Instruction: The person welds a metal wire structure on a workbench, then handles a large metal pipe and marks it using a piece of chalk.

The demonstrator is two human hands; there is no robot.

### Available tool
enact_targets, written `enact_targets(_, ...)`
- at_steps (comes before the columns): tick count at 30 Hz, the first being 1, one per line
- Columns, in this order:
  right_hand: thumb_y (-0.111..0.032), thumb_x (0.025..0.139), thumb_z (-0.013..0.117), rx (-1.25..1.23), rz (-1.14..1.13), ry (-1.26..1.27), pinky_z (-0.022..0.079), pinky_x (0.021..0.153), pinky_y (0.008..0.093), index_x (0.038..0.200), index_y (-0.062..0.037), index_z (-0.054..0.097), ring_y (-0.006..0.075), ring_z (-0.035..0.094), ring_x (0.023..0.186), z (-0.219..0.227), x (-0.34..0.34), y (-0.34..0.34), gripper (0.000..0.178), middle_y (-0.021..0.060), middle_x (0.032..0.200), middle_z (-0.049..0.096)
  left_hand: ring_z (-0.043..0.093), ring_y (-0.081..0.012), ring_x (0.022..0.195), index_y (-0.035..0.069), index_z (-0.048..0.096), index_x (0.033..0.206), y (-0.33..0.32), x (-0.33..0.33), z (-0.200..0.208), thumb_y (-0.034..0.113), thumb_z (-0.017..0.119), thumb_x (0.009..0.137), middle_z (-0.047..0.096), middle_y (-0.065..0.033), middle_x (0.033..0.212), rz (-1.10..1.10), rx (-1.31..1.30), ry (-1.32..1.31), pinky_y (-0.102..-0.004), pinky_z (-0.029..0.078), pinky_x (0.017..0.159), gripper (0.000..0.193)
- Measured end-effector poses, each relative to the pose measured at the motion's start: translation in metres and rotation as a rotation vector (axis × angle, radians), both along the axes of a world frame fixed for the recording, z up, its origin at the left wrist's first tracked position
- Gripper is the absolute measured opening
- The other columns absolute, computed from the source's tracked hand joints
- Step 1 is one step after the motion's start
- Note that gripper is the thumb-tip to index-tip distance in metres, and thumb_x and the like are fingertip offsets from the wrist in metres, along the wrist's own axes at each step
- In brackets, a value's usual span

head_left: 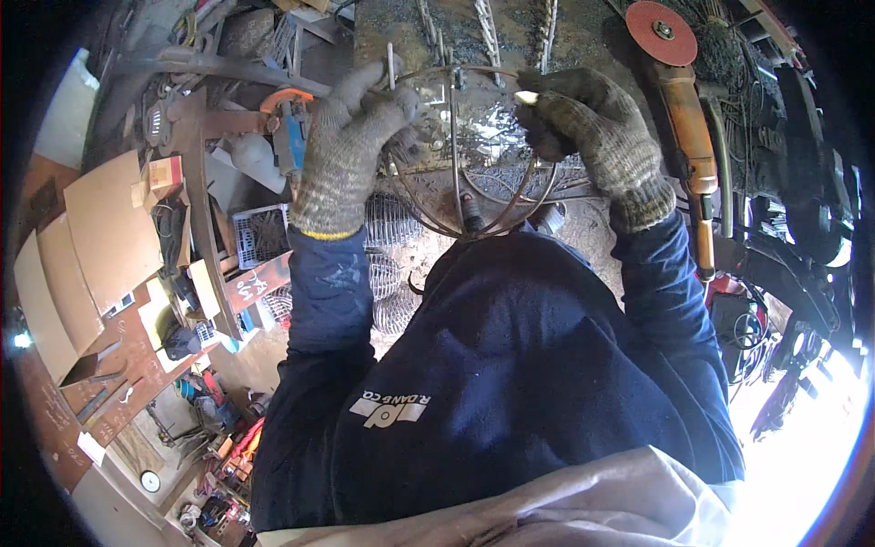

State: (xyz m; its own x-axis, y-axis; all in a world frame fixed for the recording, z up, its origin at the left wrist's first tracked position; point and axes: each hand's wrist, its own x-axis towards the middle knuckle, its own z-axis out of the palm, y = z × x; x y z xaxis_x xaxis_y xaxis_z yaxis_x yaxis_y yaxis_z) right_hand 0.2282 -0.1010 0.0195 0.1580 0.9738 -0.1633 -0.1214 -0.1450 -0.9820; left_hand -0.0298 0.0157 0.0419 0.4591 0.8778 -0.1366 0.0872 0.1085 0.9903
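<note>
A round frame of bent metal wire (454,137) is between my hands, over the dark work table and close to my body. My left hand (360,123), in a grey knitted glove, is closed round the left side of its hoop. My right hand (588,118), gloved alike, has its fingers pinched at the hoop's right side. A small pale spot shows at the right fingertips; what it is I cannot make out. Gloves hide the gripped stretches of wire. An upright metal pin (391,66) stands beside my left fingers.
An angle grinder (688,128) with a red disc lies right of my right hand. Chains (488,32) lie across the table's far side. A blue power tool (292,137) is left of my left wrist. Wire coils (392,223) and a white crate (260,235) sit lower left.
</note>
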Motion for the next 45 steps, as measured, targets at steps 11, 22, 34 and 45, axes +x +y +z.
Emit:
enact_targets(11, -0.026, 0.099, 0.07, 0.277, 0.274, -0.655, 0.058, 0.07, 0.0268, 0.114, -0.0027, 0.075, 0.0094, 0.07, 0.077, 0.005, -0.007, 0.059, 0.028, 0.0057, 0.087, 0.074, 0.069, -0.0096, 0.077, -0.002, 0.058, 0.128, -0.057, 0.002, -0.02, 0.017, 0.076, 0.095, 0.076, -0.0103, 0.091, -0.174, 0.183, 0.011, -0.0255, 0.055, 0.066, 0.042)
enact_targets(22, -0.028, 0.098, 0.073, -0.148, 0.219, -0.613, 0.057, 0.065, 0.0262, 0.11, -0.0017, 0.074, 0.0104, 0.069, 0.072, 0.021, -0.028, 0.071, 0.029, 0.0061, 0.087, 0.074, 0.071, -0.0115, 0.076, -0.002, 0.063, 0.123, -0.057, -0.001, -0.026, 0.021, 0.08, 0.092, 0.075, -0.0086, 0.088, -0.121, 0.176, -0.01, -0.0272, 0.056, 0.068, 0.042)
enact_targets(34, -0.028, 0.094, 0.073, -0.143, 0.01, -0.364, 0.057, 0.07, 0.0274, 0.112, -0.0039, 0.074, 0.0117, 0.068, 0.077, 0.019, 0.013, 0.02, 0.03, 0.0054, 0.092, 0.073, 0.067, -0.0085, 0.072, -0.002, 0.062, 0.125, -0.05, 0.001, -0.002, 0.018, 0.076, 0.094, 0.074, -0.0075, 0.09, -0.059, -0.068, 0.008, -0.0255, 0.055, 0.065, 0.04)
enact_targets(45, -0.015, 0.097, 0.067, 0.081, -0.08, -0.043, 0.058, 0.081, 0.0278, 0.125, 0.0022, 0.068, 0.015, 0.071, 0.094, -0.027, 0.026, -0.029, 0.033, 0.0099, 0.109, 0.073, 0.071, -0.0129, 0.071, -0.004, 0.07, 0.111, -0.011, 0.016, -0.004, 0.016, 0.078, 0.09, 0.075, -0.0092, 0.087, 0.057, -0.059, 0.078, -0.0262, 0.057, 0.065, 0.03)
